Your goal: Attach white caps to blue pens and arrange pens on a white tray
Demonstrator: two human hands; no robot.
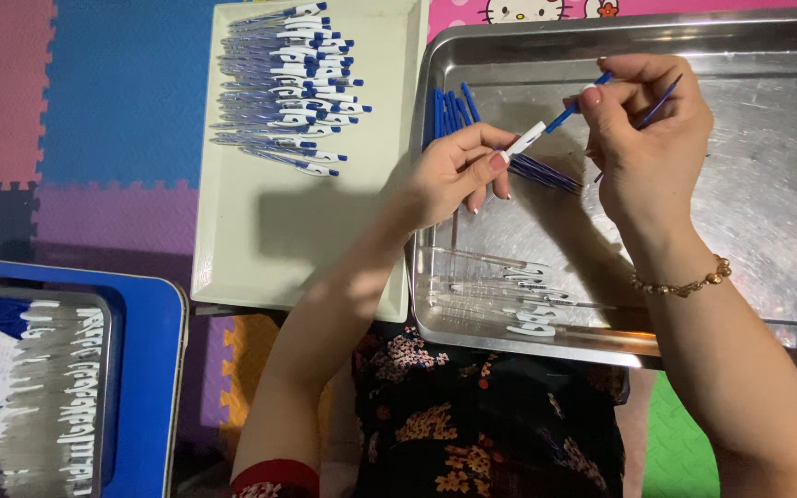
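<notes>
My left hand (458, 171) pinches the white end of a pen part (528, 138) over a steel tray (767, 184). My right hand (643, 120) grips the blue end of that same pen and also holds a thin blue refill (659, 103) between its fingers. A bundle of blue refills (454, 111) lies in the tray's far left corner, partly under my left hand. Several clear pen barrels (509, 295) with white clips lie along the tray's near edge.
A cream plastic tray (260, 240) to the left holds a pile of finished blue-and-white pens (292, 88). A blue tray (154, 369) at the lower left carries another steel tray of pen parts (57, 397). Coloured foam mats (113, 111) cover the floor.
</notes>
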